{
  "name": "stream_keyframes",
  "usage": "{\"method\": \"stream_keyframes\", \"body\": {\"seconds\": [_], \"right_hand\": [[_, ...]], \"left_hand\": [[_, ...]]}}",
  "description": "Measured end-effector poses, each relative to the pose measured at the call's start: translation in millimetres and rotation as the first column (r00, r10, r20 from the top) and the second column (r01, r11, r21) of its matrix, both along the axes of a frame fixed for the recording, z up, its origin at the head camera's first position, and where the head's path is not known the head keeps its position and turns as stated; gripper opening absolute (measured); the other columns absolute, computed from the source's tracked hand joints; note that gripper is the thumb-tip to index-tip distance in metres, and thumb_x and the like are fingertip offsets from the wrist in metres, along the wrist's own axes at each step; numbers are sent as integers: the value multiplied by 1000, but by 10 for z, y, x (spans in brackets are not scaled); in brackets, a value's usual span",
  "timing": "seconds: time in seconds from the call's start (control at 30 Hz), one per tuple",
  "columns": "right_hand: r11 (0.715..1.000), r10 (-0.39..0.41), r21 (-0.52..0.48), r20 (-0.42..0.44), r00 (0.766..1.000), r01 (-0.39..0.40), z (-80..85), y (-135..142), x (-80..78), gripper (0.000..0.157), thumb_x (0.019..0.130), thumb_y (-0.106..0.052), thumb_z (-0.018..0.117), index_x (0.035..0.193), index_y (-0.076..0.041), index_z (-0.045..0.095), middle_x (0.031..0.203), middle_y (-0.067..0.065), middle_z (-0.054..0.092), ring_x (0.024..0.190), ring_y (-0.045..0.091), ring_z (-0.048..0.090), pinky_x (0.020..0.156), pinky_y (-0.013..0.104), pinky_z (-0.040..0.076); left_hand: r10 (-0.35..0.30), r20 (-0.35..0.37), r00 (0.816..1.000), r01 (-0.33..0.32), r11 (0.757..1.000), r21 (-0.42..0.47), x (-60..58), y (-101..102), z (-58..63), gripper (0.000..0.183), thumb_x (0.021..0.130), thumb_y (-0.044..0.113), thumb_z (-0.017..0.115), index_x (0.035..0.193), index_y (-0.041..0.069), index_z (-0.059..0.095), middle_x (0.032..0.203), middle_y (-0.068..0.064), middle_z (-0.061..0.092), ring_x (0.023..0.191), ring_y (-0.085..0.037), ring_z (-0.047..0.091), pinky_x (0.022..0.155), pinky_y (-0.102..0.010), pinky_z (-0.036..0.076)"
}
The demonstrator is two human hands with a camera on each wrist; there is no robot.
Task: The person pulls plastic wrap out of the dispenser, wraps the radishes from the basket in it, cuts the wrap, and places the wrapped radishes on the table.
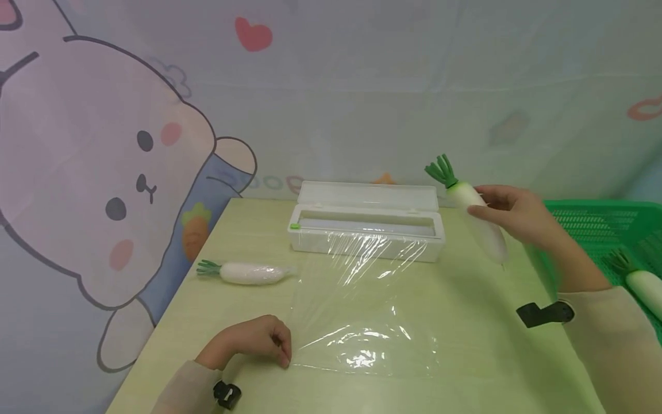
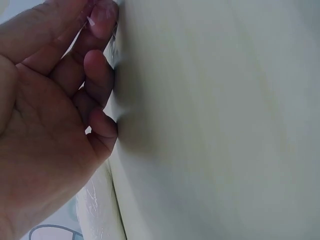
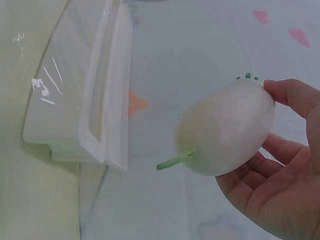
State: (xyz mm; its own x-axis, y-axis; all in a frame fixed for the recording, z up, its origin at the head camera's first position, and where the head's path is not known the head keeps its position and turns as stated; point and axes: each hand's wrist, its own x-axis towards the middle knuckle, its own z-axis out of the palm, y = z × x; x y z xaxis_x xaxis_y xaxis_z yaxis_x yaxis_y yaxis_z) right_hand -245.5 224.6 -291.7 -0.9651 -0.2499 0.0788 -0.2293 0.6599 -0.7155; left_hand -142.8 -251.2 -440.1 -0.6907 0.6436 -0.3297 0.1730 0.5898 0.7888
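Note:
A white radish (image 1: 478,221) with green stalks is held above the table by my right hand (image 1: 522,215), its leafy end pointing up and left. The right wrist view shows the radish (image 3: 227,127) between the thumb and the curled fingers. My left hand (image 1: 258,340) pinches the near left corner of a sheet of clear plastic wrap (image 1: 362,322) at the tabletop. That sheet stretches toward me from a white wrap dispenser (image 1: 367,244), whose lid stands raised at the back. Fingertips of the left hand (image 2: 55,90) rest against the table in the left wrist view.
Another radish (image 1: 253,273), shiny as if covered in film, lies left of the wrap on the pale table (image 1: 207,322). At the right edge is a green basket (image 1: 595,227) with a radish (image 1: 646,287) in it. A printed cloth (image 1: 351,115) hangs behind the table.

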Motion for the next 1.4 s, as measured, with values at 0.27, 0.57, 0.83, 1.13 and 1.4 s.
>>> {"method": "stream_keyframes", "body": {"seconds": [0.27, 0.57, 0.83, 1.13, 1.4], "right_hand": [[993, 119, -31, 23, 993, -118, -138, -480, 91, 54, 92, -32, 65, 137, -5, 52, 112, 12, 63, 95, 14, 58, 73, 28, 50], [923, 362, -141, -5, 932, -359, -428, -1027, 256, 43, 87, -17, 72, 126, -3, 62, 102, 7, 67, 91, 17, 60, 70, 28, 53], [871, 482, -111, 11, 876, -478, -823, -1354, 366, 41, 85, -21, 74, 121, -4, 65, 101, 2, 67, 91, 14, 61, 74, 29, 54], [836, 548, -78, 90, 831, -543, -1151, -1498, 427, 44, 83, -24, 73, 122, -5, 64, 103, 1, 69, 90, 12, 62, 74, 25, 52], [819, 572, -42, 152, 806, -572, -1283, -1586, 458, 45, 82, -22, 73, 122, -3, 64, 109, 6, 69, 96, 19, 63, 79, 29, 51]], "left_hand": [[-1, 12, 1000, 0, 1000, 11, 0, 1, -11, 8, 74, 6, 79, 73, 3, 71, 69, 9, 62, 63, -1, 48, 60, -18, 39], [-2, 12, 1000, 2, 1000, 16, -2, -8, -17, 9, 74, 8, 79, 73, 4, 72, 67, 9, 62, 61, -1, 47, 58, -17, 39], [-7, 30, 1000, 6, 1000, 27, -2, 2, -10, 8, 75, 6, 78, 74, 2, 71, 68, 8, 62, 62, -1, 48, 59, -17, 39], [-1, 27, 1000, 1, 1000, 5, -6, 6, -10, 7, 76, 6, 78, 74, 4, 72, 69, 7, 63, 63, -2, 49, 60, -18, 40], [-14, 13, 1000, 14, 1000, 1, -17, 6, -5, 7, 75, 6, 78, 74, 4, 72, 68, 9, 62, 63, -1, 48, 60, -18, 39]]}}
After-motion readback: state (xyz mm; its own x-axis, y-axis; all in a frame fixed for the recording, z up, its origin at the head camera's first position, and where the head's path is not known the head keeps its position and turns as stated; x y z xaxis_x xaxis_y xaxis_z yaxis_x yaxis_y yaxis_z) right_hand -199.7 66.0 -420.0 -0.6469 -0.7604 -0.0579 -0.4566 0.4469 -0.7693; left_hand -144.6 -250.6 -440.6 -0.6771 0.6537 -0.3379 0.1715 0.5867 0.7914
